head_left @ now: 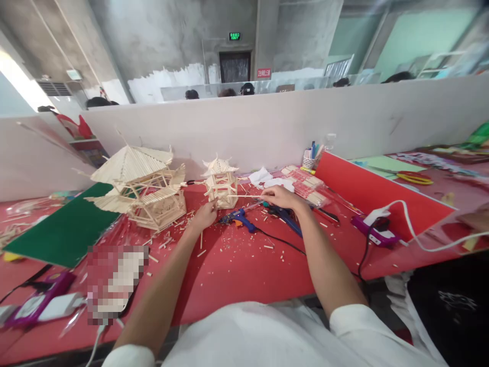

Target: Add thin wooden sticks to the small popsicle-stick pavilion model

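Note:
A small pavilion model point(220, 178) built of thin wooden sticks stands on the red table. My left hand point(206, 215) is closed at its lower left corner, with the fingertips pressed on the base. Between the fingers of my right hand point(280, 197) is a thin wooden stick point(244, 196), pointing left with its far end at the model. A blue glue gun point(244, 220) lies just in front of the model, and blue-handled pliers point(288, 218) rest below my right hand. To the left stands a larger stick pavilion point(139, 183) with a broad sloping roof.
Stick offcuts litter the red table point(237, 275). A green board point(69, 229), a phone point(116, 285) and a purple power strip point(42, 300) lie left. A red board point(378, 193) leans at right near another power strip point(376, 232). A white partition point(267, 125) stands behind.

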`<act>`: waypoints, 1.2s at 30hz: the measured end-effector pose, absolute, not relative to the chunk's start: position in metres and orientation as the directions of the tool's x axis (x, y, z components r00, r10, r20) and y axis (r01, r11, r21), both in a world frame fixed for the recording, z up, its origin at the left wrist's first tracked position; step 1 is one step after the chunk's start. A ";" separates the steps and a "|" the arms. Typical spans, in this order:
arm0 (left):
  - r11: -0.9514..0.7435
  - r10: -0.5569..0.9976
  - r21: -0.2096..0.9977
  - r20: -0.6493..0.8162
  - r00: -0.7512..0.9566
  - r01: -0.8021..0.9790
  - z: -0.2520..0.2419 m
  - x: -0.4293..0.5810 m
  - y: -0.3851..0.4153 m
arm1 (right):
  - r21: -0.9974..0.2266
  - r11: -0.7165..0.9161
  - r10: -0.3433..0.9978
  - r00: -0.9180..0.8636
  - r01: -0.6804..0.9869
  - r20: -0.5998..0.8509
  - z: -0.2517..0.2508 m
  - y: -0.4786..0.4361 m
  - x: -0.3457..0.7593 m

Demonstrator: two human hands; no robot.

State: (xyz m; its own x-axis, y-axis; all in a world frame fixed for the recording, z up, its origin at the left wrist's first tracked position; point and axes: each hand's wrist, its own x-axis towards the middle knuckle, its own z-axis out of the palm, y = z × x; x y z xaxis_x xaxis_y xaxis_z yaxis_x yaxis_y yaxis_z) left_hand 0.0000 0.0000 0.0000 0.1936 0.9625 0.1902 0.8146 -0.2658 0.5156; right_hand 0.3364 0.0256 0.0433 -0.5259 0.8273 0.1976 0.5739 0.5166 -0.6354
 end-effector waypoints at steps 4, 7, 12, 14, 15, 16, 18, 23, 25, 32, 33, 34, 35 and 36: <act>-0.287 0.956 0.516 0.202 0.212 0.807 -0.005 0.001 0.003 | -0.592 0.538 0.831 -0.498 0.600 0.249 0.038 0.028 0.330; -0.299 0.953 0.514 0.199 0.227 0.804 -0.006 0.000 0.003 | -0.538 0.525 0.849 -0.443 0.660 0.287 0.034 0.031 0.326; -0.307 0.950 0.504 0.210 0.230 0.807 -0.005 0.000 0.001 | -0.462 0.463 0.884 -0.357 0.756 0.303 0.029 0.037 0.326; -0.303 0.951 0.499 0.208 0.228 0.812 -0.004 0.000 0.000 | -0.452 0.449 0.890 -0.340 0.771 0.305 0.027 0.039 0.326; -0.301 0.952 0.495 0.204 0.227 0.815 -0.004 0.000 0.000 | -0.450 0.444 0.892 -0.333 0.775 0.306 0.027 0.040 0.326; -0.300 0.953 0.491 0.201 0.229 0.818 -0.004 0.000 0.000 | -0.450 0.440 0.893 -0.328 0.777 0.308 0.026 0.040 0.326; -0.305 0.951 0.483 0.200 0.235 0.821 -0.004 0.000 -0.001 | -0.456 0.432 0.896 -0.314 0.778 0.313 0.025 0.041 0.326; -0.330 0.942 0.481 0.219 0.254 0.812 -0.006 0.001 0.000 | -0.473 0.399 0.908 -0.267 0.785 0.323 0.024 0.041 0.323; -0.341 0.939 0.483 0.222 0.264 0.807 -0.006 0.002 0.000 | -0.462 0.387 0.910 -0.252 0.798 0.328 0.024 0.041 0.322; -0.333 0.941 0.477 0.221 0.256 0.814 0.002 0.003 -0.008 | -0.506 0.531 0.847 -0.444 0.679 0.292 0.034 0.032 0.323; -0.341 0.937 0.463 0.238 0.256 0.818 0.005 0.003 -0.010 | -0.525 0.552 0.831 -0.482 0.648 0.278 0.036 0.030 0.323; -0.349 0.932 0.445 0.258 0.256 0.825 0.009 0.002 -0.012 | -0.541 0.564 0.818 -0.511 0.624 0.264 0.038 0.028 0.323; -0.356 0.926 0.425 0.276 0.255 0.832 0.013 0.000 -0.015 | -0.556 0.567 0.811 -0.528 0.608 0.251 0.039 0.026 0.322; -0.360 0.923 0.408 0.289 0.255 0.839 0.017 -0.001 -0.017 | -0.569 0.567 0.808 -0.538 0.596 0.241 0.041 0.024 0.321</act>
